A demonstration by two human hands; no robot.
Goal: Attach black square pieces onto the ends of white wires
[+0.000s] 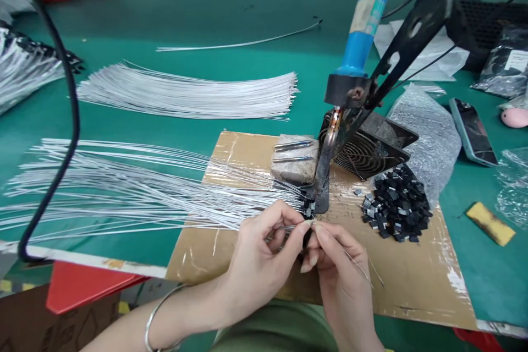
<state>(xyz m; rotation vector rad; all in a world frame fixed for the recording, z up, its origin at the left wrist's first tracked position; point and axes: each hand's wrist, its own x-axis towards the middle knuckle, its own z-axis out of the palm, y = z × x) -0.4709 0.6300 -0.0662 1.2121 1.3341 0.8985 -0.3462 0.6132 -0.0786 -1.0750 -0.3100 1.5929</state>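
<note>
Pinching with thumb and fingers together, the left hand [262, 258] grips a thin wire [289, 227] and the right hand [345, 275] holds fine leads [376, 273] over the cardboard [437, 286]; their meeting point is too small to read. Either pinch slipping could bend or lose them. Beyond, a blue-handled iron [358, 49] points its tip [324, 168] close to both hands: if hot, it could burn them, or scorch the loose white wires [231, 198] crowding it. Black pieces [396, 203] piled rightward could scatter if brushed.

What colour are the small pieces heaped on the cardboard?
The small pieces look black, some faces grey; best seen in the head view.
</note>
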